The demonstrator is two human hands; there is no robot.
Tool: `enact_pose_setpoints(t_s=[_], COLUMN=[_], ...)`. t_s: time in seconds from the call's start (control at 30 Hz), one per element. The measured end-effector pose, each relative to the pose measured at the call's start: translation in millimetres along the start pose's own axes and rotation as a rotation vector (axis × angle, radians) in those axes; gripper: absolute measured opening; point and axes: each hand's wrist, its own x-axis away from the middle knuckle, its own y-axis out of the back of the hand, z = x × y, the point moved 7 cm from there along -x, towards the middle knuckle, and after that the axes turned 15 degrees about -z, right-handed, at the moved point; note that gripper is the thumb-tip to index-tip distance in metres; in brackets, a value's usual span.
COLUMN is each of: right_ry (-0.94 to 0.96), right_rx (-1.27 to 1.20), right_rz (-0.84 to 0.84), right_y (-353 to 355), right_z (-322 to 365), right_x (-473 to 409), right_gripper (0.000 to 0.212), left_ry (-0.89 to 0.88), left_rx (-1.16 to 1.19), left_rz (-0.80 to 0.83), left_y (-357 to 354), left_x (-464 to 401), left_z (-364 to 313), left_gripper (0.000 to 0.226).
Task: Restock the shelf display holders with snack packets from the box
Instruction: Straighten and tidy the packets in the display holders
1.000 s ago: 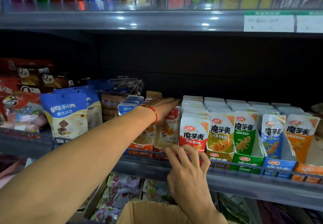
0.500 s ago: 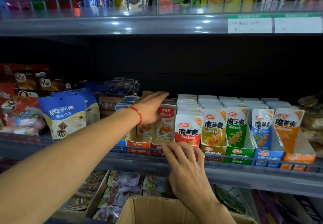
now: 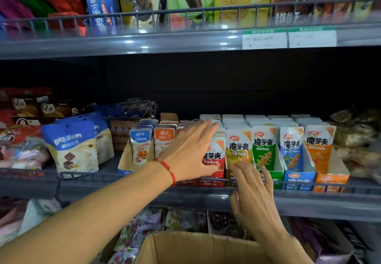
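Observation:
A row of cardboard display holders stands on the middle shelf, filled with upright snack packets: blue [image 3: 140, 147], orange [image 3: 164, 142], red [image 3: 213, 156], yellow [image 3: 238, 148], green [image 3: 264, 147], blue [image 3: 291, 147] and orange [image 3: 318, 150]. My left hand [image 3: 189, 150], with a red bracelet at the wrist, lies with straight fingers over the packets between the orange and red rows. My right hand [image 3: 252, 189] reaches up with spread fingers to the wire rail in front of the yellow holder [image 3: 229, 178]. The open cardboard box [image 3: 198, 247] sits below at the bottom edge.
A wire rail [image 3: 329, 187] runs along the shelf front. Blue wafer bags [image 3: 71, 146] and dark snack bags stand to the left, wrapped goods [image 3: 354, 138] to the right. An upper shelf [image 3: 185, 43] with price tags [image 3: 288, 39] hangs overhead. Mixed packets fill a lower shelf [image 3: 175, 220].
My left hand slid right, from the orange packets towards the red row. My right hand moved right along the rail to the yellow holder. The view has shifted too.

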Motion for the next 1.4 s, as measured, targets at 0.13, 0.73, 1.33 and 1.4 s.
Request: enact_pose_setpoints(t_s=[0.13, 0.73, 1.33, 1.4], right_ry=[0.000, 0.012, 0.011, 0.005], right_rx=[0.019, -0.048, -0.014, -0.013], right_rz=[-0.005, -0.059, -0.045, -0.042], right_y=[-3, -1, -3, -2], right_z=[0, 2, 0, 2], right_x=[1, 4, 6, 6], right_gripper=[0.073, 0.081, 0.076, 0.081], left_ry=[0.006, 0.153, 0.062, 0.084], left_rx=[-0.110, -0.020, 0.031, 0.066], left_rz=[0.233, 0.630, 0.369, 0.430], left_y=[-25, -45, -27, -31], left_x=[-35, -72, -47, -53], left_z=[3, 32, 6, 8], left_gripper=[0.131, 0.150, 0.123, 0.129])
